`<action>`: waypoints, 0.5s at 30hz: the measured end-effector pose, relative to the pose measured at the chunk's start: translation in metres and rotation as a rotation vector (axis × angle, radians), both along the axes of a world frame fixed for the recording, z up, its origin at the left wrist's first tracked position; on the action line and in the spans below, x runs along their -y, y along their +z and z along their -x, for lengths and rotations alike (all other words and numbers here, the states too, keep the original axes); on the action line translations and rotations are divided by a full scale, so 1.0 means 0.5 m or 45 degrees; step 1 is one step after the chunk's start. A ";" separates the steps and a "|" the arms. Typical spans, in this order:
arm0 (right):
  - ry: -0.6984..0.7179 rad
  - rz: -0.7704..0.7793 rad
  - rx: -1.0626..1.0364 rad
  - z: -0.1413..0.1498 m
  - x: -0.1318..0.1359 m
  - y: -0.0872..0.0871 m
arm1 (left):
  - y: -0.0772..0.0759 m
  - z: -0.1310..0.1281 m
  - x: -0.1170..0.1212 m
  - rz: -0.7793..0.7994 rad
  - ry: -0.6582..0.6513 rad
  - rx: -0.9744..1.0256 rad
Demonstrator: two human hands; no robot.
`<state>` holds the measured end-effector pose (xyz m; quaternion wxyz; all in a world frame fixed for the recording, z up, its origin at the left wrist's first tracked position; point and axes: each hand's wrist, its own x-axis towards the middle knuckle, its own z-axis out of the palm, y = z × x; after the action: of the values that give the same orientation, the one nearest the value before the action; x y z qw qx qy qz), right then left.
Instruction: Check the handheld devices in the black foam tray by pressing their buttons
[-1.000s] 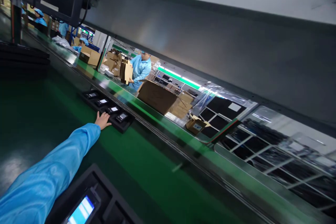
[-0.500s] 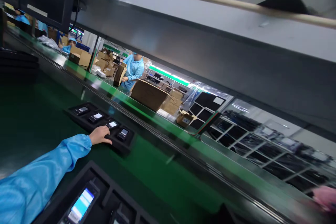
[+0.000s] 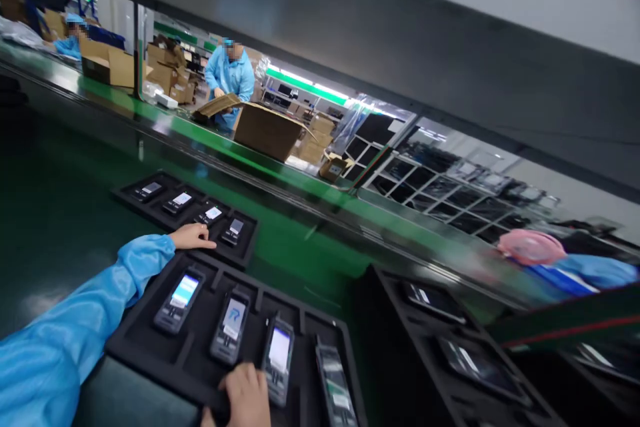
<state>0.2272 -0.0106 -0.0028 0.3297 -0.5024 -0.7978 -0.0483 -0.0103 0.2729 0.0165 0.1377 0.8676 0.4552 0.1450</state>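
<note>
My left hand (image 3: 194,237), in a blue sleeve, reaches to the near side of the far black foam tray (image 3: 145,212). Its fingers curl over the rim by the third handheld terminal (image 3: 213,213); the thumb lies along the outside. My right hand (image 3: 246,395) is at the near edge of a closer black foam tray (image 3: 150,359), fingers bent over the rim, partly cut off by the frame. That tray holds several terminals with keypads, among them one with a lit blue-and-white screen (image 3: 184,291) and one with a logo (image 3: 233,317).
Right of the near tray stand stacked black trays (image 3: 400,340) with dark-screened devices. The green work surface (image 3: 295,280) borders a metal rail. Beyond are cardboard boxes (image 3: 267,132), a co-worker in blue (image 3: 231,77) and a pink cap (image 3: 533,247). A grey shelf (image 3: 350,33) hangs overhead.
The view has tilted down and right, bringing the stacked trays and my right hand into sight. The near tray appears closer to the far one. My left hand stays at the far tray.
</note>
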 end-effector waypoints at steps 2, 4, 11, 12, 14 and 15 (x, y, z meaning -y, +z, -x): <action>-0.048 0.076 -0.115 0.011 0.025 0.018 | 0.000 0.006 0.022 -0.005 0.069 -0.003; -0.074 0.165 -0.173 0.021 0.035 0.040 | -0.001 0.011 0.044 -0.024 0.122 -0.005; -0.043 0.251 -0.160 0.038 0.072 0.076 | 0.007 0.019 0.101 -0.021 0.168 0.011; -0.039 0.251 -0.154 0.039 0.083 0.075 | 0.008 0.020 0.111 -0.020 0.170 0.014; -0.034 0.251 -0.143 0.042 0.107 0.073 | 0.009 0.022 0.134 -0.020 0.176 0.016; -0.033 0.253 -0.137 0.043 0.118 0.072 | 0.009 0.024 0.147 -0.020 0.181 0.015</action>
<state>0.2058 -0.0697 0.0330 0.3200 -0.5448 -0.7732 0.0537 -0.0221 0.1992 0.0210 0.1229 0.8334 0.5136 0.1633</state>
